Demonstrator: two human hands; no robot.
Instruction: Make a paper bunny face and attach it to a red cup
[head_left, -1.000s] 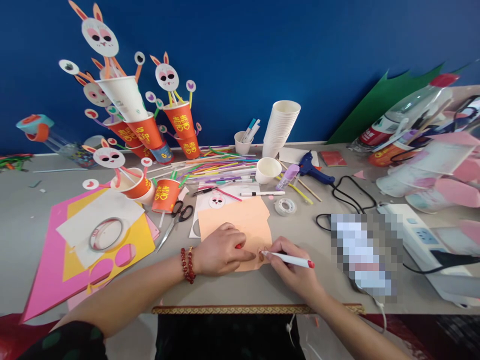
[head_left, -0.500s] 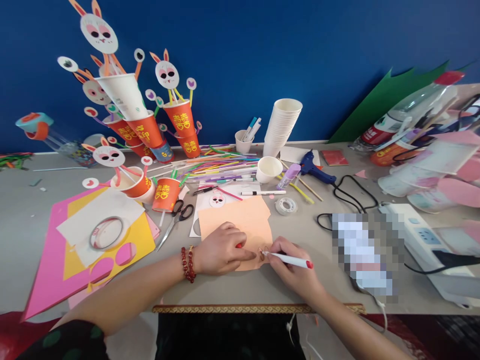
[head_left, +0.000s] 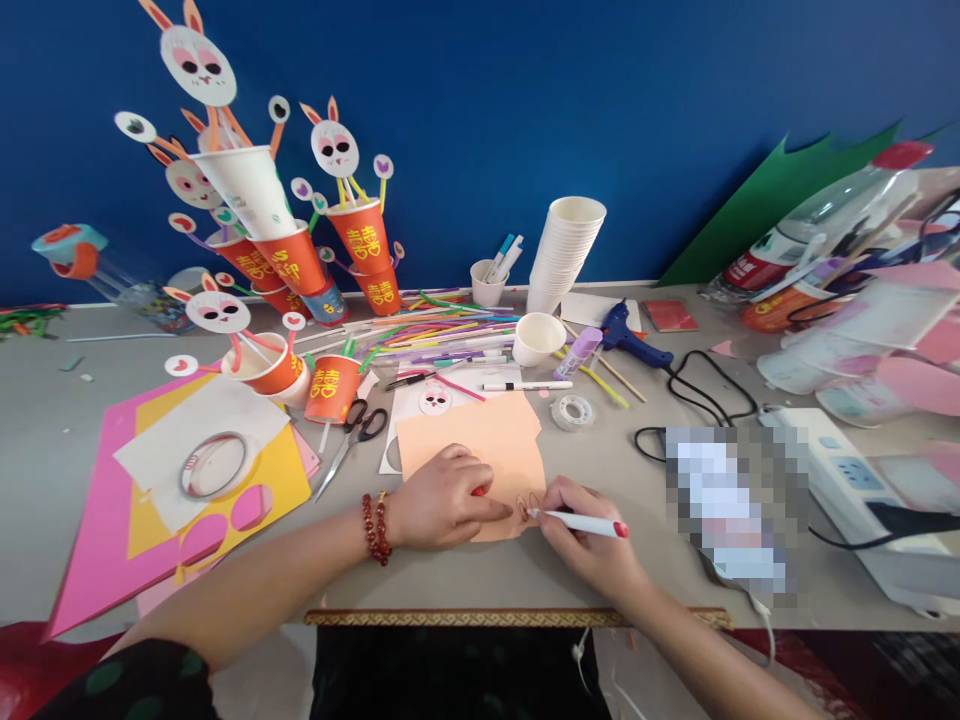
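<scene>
My right hand (head_left: 589,535) grips a white marker (head_left: 581,521) with a red end, its tip on a sheet of peach paper (head_left: 472,430) near the lower right corner. Small reddish-brown looped outlines (head_left: 527,505) are drawn there. My left hand (head_left: 442,497) rests on the same sheet, index finger stretched toward the drawing and the other fingers curled. A small red marker cap (head_left: 478,491) pokes out between those fingers. Beneath the peach paper lies a white sheet (head_left: 390,450), and a small rabbit-face disc (head_left: 435,400) shows just above its edge.
Black-handled scissors (head_left: 352,445), clear tape (head_left: 572,412), a capped marker (head_left: 527,386) and a glue stick (head_left: 577,354) lie around the paper. Behind stand rabbit cup figures (head_left: 356,230) and stacked white cups (head_left: 564,255). To the right are a blue glue gun (head_left: 634,338) and a power strip (head_left: 847,470).
The marker tip has shifted slightly down and right, and the second loop shows more clearly. My left hand has stayed in place.
</scene>
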